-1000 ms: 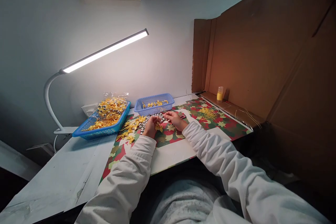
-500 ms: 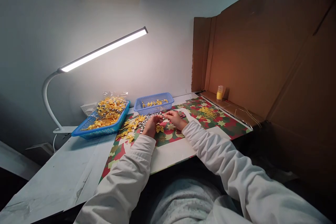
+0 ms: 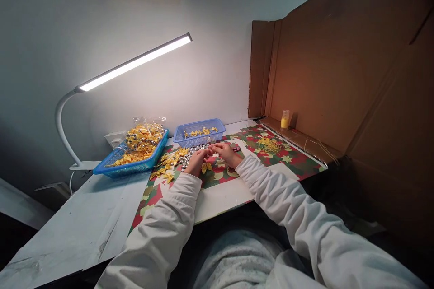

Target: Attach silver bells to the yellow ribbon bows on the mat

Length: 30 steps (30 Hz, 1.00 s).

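Observation:
My left hand and my right hand meet over the patterned mat, fingertips pinched together almost touching. Whatever they pinch is too small to make out. Just below the fingers shows a yellow ribbon bow; I cannot tell whether it hangs from them or lies on the mat. Small shiny silver beads or bells are heaped beside and behind my left hand, partly hidden by it. Further left lies a loose pile of yellow bows. A reddish tool handle pokes out behind my right hand.
A blue basket heaped with yellow bows and a clear bag stands left. Behind the hands sits a smaller blue basket holding bows. Yellow cords lie right, near a small yellow bottle. A lamp and cardboard wall flank the table.
My hands stay nearly in place, with only slight finger movement; the right fingertips have drawn slightly closer to the left. The view has shifted a little.

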Available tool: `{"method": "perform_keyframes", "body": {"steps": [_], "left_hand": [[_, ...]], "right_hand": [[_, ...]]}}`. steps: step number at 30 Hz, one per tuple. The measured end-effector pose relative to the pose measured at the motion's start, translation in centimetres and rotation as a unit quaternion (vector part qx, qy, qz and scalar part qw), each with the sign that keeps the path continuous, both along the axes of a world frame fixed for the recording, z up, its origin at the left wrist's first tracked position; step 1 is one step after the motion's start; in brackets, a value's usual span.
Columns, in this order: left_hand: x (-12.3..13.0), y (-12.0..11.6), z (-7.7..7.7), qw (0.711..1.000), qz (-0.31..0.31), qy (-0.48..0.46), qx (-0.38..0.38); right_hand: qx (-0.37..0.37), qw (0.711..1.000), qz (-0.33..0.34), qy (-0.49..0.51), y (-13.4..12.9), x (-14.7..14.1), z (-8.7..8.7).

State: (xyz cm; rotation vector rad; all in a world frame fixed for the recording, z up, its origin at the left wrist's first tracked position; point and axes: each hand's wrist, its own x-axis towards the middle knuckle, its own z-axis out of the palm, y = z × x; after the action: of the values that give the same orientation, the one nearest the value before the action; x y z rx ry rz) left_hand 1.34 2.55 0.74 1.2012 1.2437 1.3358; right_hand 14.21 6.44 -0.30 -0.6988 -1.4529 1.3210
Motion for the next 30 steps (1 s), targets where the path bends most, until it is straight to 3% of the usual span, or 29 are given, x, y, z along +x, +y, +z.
{"method": "perform_keyframes", "body": {"steps": [8, 17, 22, 30], "left_hand": [[-0.7, -0.9, 1.6, 0.991, -0.002, 0.126, 0.046], [-2.9, -1.6, 2.6, 0.938, -0.018, 0.344, 0.026], [-3.6, -2.1, 2.9, 0.935, -0.033, 0.348, -0.060], [-3.5, -2.4, 3.2, 0.923, -0.033, 0.374, -0.083]], "right_hand": [[-0.014, 0.999, -0.010, 0.032, -0.4, 0.0, 0.4], [0.043, 0.999, 0.007, 0.031, -0.3, 0.4, 0.6], [0.046, 0.999, 0.012, 0.022, -0.4, 0.6, 0.8], [0.031, 0.998, 0.015, 0.044, -1.1, 1.2, 1.7]]}}
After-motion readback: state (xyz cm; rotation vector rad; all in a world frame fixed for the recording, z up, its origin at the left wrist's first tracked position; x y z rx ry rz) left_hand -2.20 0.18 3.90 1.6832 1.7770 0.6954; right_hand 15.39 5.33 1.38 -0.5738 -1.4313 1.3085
